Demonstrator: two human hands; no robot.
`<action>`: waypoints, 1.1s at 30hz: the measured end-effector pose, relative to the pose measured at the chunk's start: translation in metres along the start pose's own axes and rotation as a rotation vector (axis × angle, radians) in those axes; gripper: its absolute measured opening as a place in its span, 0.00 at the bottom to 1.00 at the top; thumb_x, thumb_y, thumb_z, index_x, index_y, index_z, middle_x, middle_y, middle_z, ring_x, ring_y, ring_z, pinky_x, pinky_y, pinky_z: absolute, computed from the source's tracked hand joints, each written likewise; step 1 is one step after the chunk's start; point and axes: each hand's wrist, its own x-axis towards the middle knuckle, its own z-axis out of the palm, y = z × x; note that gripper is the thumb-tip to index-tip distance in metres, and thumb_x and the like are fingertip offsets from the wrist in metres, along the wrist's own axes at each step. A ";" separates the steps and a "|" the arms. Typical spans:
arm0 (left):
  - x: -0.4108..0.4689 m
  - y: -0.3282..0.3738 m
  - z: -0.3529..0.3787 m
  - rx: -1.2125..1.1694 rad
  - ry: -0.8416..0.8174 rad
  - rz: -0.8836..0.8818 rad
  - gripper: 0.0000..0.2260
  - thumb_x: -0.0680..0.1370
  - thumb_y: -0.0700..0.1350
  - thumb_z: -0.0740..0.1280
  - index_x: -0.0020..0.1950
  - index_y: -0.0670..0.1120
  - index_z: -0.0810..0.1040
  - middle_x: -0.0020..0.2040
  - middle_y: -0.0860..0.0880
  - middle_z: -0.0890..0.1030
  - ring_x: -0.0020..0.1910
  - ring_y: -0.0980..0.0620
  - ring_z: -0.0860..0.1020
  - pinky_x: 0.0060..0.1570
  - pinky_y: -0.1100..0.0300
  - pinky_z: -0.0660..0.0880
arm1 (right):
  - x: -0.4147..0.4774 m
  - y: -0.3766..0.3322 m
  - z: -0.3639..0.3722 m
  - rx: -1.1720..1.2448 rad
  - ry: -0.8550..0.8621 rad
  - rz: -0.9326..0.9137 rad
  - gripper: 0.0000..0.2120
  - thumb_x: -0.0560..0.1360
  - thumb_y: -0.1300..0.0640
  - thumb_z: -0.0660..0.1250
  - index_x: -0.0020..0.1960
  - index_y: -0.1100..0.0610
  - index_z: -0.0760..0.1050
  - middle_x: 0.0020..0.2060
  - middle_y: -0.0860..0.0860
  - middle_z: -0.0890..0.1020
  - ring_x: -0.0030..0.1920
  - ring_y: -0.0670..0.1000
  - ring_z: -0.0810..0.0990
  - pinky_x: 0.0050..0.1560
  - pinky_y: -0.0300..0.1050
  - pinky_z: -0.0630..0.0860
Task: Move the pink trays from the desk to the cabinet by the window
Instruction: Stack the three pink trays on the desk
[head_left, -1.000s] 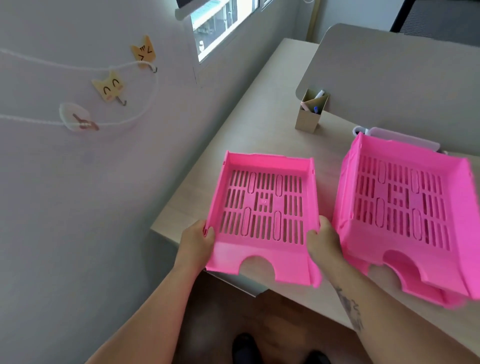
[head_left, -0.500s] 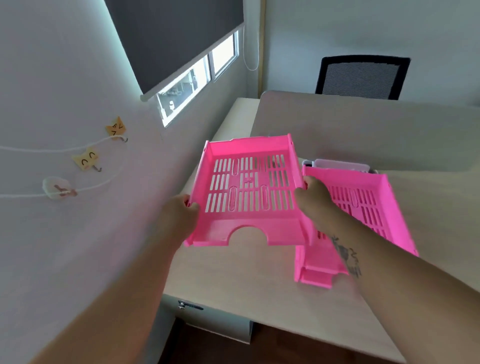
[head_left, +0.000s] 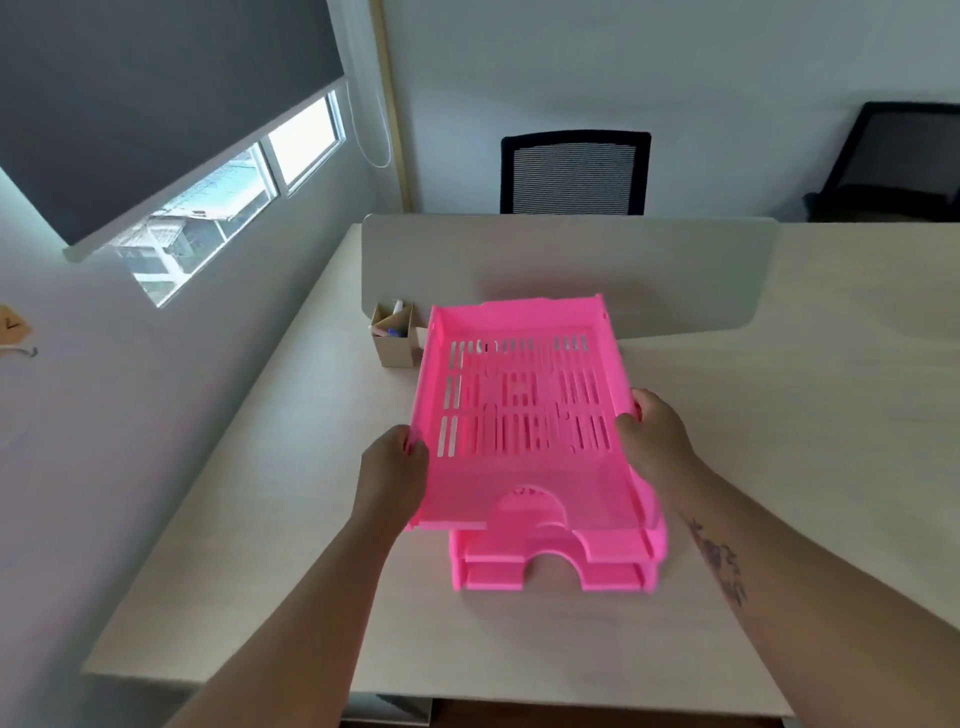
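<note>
I hold a pink slotted tray (head_left: 519, 364) by its two side walls, just above a stack of two more pink trays (head_left: 556, 564) that rests on the pale wooden desk (head_left: 260, 519). My left hand (head_left: 395, 470) grips the left wall and my right hand (head_left: 652, 431) grips the right wall. The held tray tilts slightly and covers most of the stack; only the stack's front ends with their arched cut-outs show. No cabinet is in view.
A small cardboard pen holder (head_left: 392, 338) stands just left of the tray's far corner. A grey divider panel (head_left: 571, 270) crosses the desk behind it. Two black chairs (head_left: 574, 174) sit beyond. The window (head_left: 223, 208) is on the left wall.
The tray in my hands has moved right, from beside the stack to directly over it. The view has tilted up and shifted right.
</note>
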 end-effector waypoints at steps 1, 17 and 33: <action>-0.002 0.001 0.009 0.000 -0.001 0.000 0.11 0.81 0.37 0.56 0.45 0.33 0.73 0.36 0.42 0.74 0.31 0.48 0.69 0.28 0.58 0.66 | 0.002 0.007 -0.004 0.003 -0.006 0.001 0.17 0.78 0.68 0.54 0.65 0.63 0.72 0.38 0.53 0.76 0.34 0.49 0.73 0.29 0.41 0.70; 0.001 0.004 0.066 0.017 0.016 -0.055 0.12 0.82 0.41 0.56 0.47 0.37 0.77 0.40 0.40 0.80 0.34 0.46 0.74 0.32 0.55 0.73 | 0.033 0.064 -0.008 0.016 -0.098 0.063 0.19 0.81 0.64 0.53 0.70 0.60 0.68 0.47 0.55 0.79 0.38 0.52 0.78 0.34 0.47 0.77; -0.031 -0.010 0.072 -0.267 -0.052 -0.141 0.09 0.79 0.36 0.58 0.50 0.45 0.78 0.41 0.46 0.80 0.39 0.48 0.77 0.36 0.57 0.75 | 0.018 0.083 -0.012 0.151 -0.206 0.142 0.20 0.80 0.57 0.59 0.71 0.55 0.68 0.53 0.53 0.81 0.48 0.54 0.81 0.46 0.49 0.79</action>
